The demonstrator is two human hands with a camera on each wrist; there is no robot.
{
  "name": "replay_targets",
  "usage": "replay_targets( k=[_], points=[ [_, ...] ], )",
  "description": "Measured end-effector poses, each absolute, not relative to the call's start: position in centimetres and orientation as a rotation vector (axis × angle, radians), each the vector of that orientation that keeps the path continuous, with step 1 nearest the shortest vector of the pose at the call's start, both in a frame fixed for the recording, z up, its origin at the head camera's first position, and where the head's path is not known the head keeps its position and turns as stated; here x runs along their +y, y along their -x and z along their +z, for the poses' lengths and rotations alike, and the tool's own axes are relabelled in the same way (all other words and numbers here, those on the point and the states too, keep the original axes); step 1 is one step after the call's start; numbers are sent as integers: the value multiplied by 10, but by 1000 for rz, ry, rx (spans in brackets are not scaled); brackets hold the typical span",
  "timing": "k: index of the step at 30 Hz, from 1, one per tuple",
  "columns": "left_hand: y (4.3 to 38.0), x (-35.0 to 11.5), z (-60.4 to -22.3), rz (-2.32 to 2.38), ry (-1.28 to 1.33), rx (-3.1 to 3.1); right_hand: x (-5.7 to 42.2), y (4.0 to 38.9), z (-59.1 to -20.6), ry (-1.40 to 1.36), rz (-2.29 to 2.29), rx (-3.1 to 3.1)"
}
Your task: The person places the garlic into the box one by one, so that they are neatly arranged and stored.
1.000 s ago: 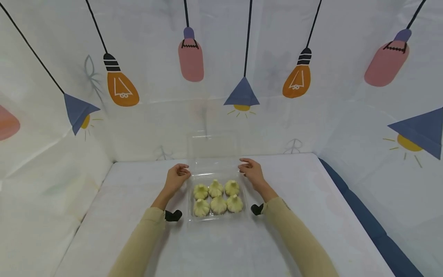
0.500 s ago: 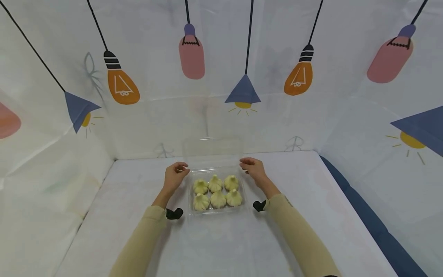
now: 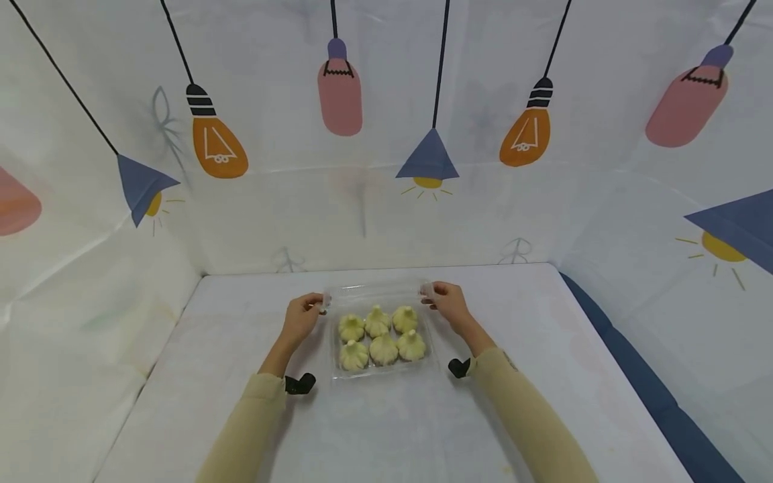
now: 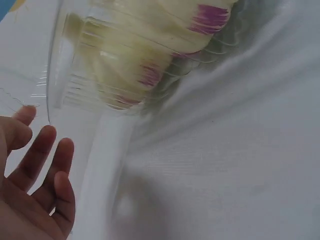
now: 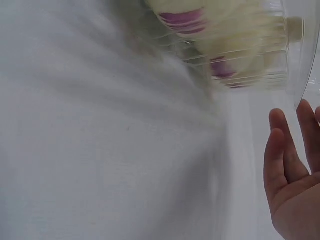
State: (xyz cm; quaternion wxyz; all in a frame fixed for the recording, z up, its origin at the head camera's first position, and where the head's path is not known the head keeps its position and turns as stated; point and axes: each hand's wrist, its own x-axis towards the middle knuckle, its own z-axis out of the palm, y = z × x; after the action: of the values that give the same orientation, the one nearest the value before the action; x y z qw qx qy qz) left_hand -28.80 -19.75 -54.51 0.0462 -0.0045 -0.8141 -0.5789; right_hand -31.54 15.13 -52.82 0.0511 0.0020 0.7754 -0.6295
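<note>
A clear plastic clamshell box (image 3: 380, 376) lies on the white table, holding several pale garlic bulbs (image 3: 383, 349) in two rows. Its hinged lid (image 3: 377, 290) stands tilted up along the far side. My left hand (image 3: 302, 318) pinches the lid's left corner with thumb and forefinger. At the right corner, my right hand (image 3: 451, 306) grips the lid the same way. Purple streaks mark the garlic (image 4: 150, 75) behind the ribbed side wall in the left wrist view. In the right wrist view, fingertips (image 5: 303, 107) meet the box's rim, and the thumb is out of frame.
The white table (image 3: 386, 429) ends at a white curtain (image 3: 278, 215) printed with lamps at the back and sides. Dark blue fabric (image 3: 634, 376) runs beyond the right table edge. Black wrist pieces (image 3: 300, 384) stick out from both sleeves.
The lid, upright behind the box a second ago, has tipped forward and now shows as a narrow strip. Both hands have closed on its corners and moved slightly toward me.
</note>
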Motion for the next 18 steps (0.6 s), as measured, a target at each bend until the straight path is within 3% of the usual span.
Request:
replay_targets(
  k=[10, 18],
  points=[
    [264, -196, -530, -2200, 194, -2537, 153, 301, -525, 21, -1970, 2226],
    [259, -192, -521, -2084, 287, -2559, 148, 289, -520, -37, -2020, 2145]
  ],
)
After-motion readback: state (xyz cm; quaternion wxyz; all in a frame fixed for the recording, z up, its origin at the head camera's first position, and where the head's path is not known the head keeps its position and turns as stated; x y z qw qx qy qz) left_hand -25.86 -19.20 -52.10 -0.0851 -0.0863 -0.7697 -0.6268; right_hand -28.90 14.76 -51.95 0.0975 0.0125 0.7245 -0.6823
